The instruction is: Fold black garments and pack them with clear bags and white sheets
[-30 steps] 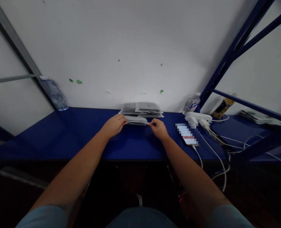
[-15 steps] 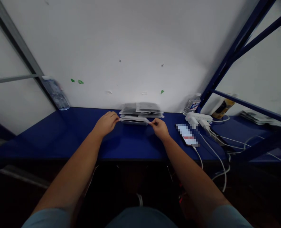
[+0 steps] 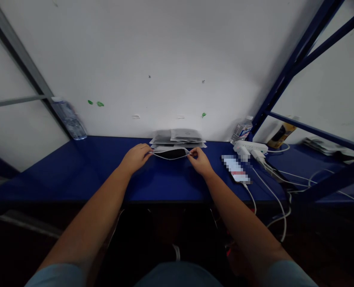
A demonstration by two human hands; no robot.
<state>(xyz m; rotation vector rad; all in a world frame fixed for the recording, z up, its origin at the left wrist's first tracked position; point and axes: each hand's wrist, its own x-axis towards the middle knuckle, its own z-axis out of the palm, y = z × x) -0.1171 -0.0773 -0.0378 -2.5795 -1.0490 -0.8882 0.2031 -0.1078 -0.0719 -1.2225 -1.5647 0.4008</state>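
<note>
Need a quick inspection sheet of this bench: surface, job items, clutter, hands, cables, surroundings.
Surface: blue bench top, against a white wall.
Job's things: clear pouch with dark contents, held at both ends; stack of similar pouches behind it.
Clutter: two water bottles, phone, yellow container.
Hands: left hand and right hand pinch the pouch.
Cables: white power strip, white leads trailing off the edge.
Surroundings: blue rack struts.

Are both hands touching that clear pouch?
Touching. The head view shows the left hand and right hand pinching opposite ends of the pouch.
</note>
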